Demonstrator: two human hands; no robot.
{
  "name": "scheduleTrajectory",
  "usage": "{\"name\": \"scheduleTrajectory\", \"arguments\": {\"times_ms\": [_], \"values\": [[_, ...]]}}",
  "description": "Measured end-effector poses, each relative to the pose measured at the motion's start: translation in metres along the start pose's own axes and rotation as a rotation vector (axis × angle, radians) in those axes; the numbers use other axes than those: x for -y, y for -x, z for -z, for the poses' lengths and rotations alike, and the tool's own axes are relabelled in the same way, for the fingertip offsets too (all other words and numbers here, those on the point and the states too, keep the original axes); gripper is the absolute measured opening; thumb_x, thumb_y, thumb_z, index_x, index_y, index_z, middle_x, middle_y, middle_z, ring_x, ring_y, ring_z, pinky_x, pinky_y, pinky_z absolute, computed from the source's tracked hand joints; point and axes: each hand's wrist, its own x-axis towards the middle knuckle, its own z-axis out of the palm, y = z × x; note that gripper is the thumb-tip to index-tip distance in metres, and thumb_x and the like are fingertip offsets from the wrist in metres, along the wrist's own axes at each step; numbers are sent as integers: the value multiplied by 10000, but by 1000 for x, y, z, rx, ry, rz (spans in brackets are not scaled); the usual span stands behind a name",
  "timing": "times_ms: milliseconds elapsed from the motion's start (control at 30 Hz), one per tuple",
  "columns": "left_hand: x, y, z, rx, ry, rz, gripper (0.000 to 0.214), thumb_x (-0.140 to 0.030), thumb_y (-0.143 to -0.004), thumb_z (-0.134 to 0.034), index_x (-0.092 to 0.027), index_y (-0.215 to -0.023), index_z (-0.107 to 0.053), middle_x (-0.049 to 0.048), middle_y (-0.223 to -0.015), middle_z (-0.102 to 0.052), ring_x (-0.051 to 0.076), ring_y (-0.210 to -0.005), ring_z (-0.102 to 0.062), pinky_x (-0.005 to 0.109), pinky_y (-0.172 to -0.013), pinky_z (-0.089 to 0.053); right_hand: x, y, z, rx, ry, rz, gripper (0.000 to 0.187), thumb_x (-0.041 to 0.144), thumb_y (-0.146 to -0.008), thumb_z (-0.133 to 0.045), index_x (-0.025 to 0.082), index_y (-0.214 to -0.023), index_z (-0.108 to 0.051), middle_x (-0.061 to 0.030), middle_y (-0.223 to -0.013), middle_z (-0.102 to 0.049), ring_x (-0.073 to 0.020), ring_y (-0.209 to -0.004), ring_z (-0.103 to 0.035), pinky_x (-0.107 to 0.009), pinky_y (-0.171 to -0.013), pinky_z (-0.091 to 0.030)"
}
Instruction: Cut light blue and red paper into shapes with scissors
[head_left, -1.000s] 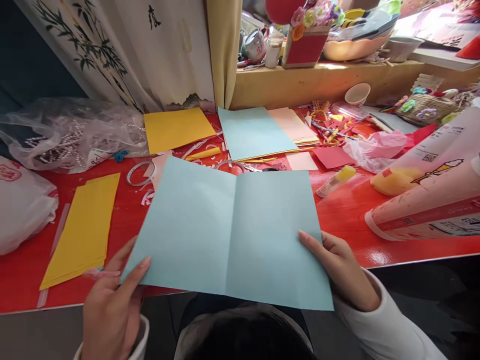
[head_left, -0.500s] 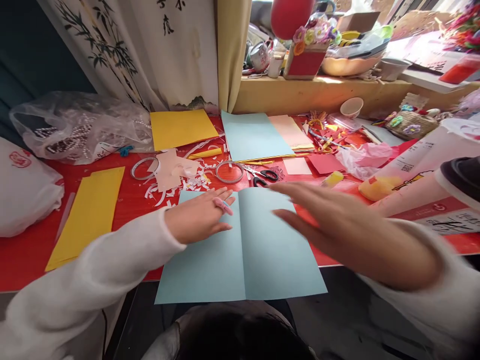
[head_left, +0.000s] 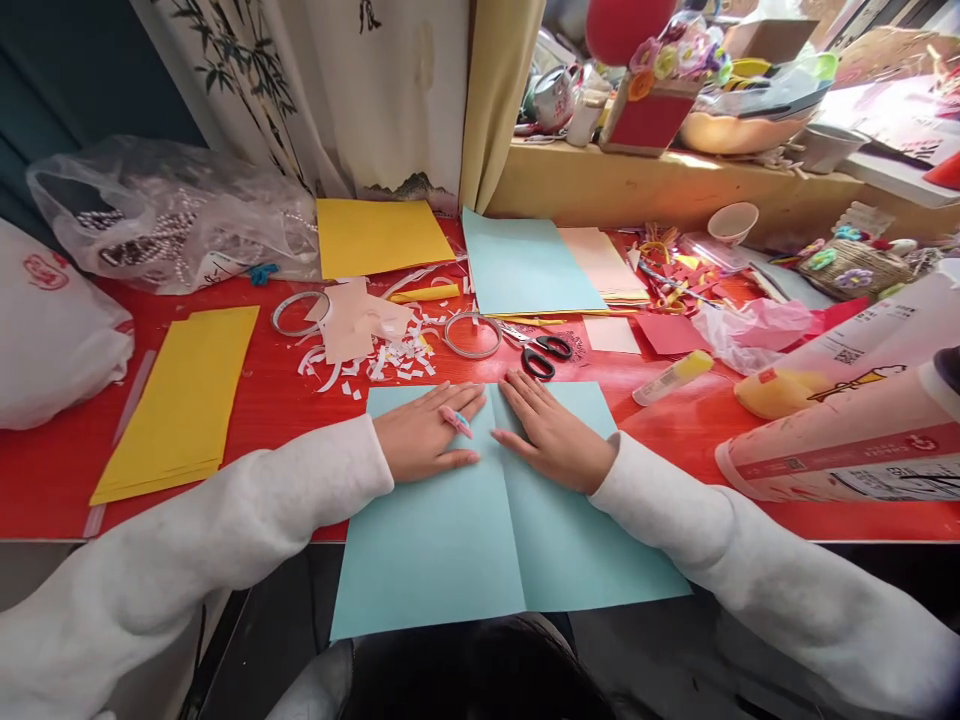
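Observation:
A light blue sheet of paper (head_left: 450,540) with a centre crease lies on the red table (head_left: 285,400), its near part hanging over the table's front edge. My left hand (head_left: 427,435) rests flat on the sheet just left of the crease, fingers stretched out, a pink ring on one finger. Flat on the sheet just right of the crease lies my right hand (head_left: 551,435), fingers spread. Neither hand holds anything.
Black-handled scissors (head_left: 541,352), a tape ring (head_left: 473,334), white paper scraps (head_left: 390,362) and a glue stick (head_left: 671,377) lie beyond the sheet. Yellow paper (head_left: 184,400) sits left, more coloured sheets (head_left: 529,265) behind. Plastic bags (head_left: 165,225) at left, a large printed roll (head_left: 847,420) at right.
The blue sheet went from held up in both hands to lying on the table. My left hand pressed down on it first, then my right hand swung in and landed flat beside it.

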Motion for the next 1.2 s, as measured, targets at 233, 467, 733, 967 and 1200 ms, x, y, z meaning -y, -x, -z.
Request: {"name": "scheduleTrajectory", "arguments": {"times_ms": [233, 467, 733, 967, 1200], "values": [[-6, 3, -10, -22, 15, 52, 691, -534, -854, -288, -97, -1387, -230, 132, -1474, -154, 235, -1361, -135, 374, -1107, -135, 2, 0, -5, -3, 38, 29, 563, 390, -928, -180, 89, -1403, -201, -108, -1468, -169, -181, -1363, -123, -415, -1108, -162], [-18, 2, -13, -39, -17, 102, 711, -537, -864, -232, -54, -1385, -212, 145, -1471, -162, 225, -1365, -117, 359, -1115, -103, 5, 1, -4, 7, 71, 14, 564, 372, -929, -170, 71, -1406, -185, -107, -1472, -148, -185, -1367, -106, -407, -1111, -147], [-31, 0, -20, -86, -37, 172, 708, -525, -874, -199, -39, -1389, -181, 142, -1475, -141, 234, -1366, -104, 383, -1119, -108, 6, 1, -3, 18, 87, 4, 548, 349, -929, -173, 87, -1410, -180, -98, -1477, -138, -174, -1368, -95, -396, -1115, -127], [-40, -3, -23, -103, -86, 224, 694, -508, -885, -169, -32, -1389, -170, 138, -1475, -152, 210, -1369, -92, 371, -1127, -118, 5, 1, -3, 24, 105, 3, 544, 337, -927, -191, 82, -1407, -183, -95, -1478, -137, -173, -1368, -97, -403, -1114, -137], [-48, -6, -25, -118, -115, 283, 685, -506, -885, -177, -40, -1387, -194, 137, -1474, -158, 213, -1367, -106, 370, -1127, -138, 5, 1, -5, 40, 133, 5, 548, 330, -926, -174, 67, -1407, -176, -92, -1481, -118, -172, -1370, -77, -403, -1114, -139]]}}
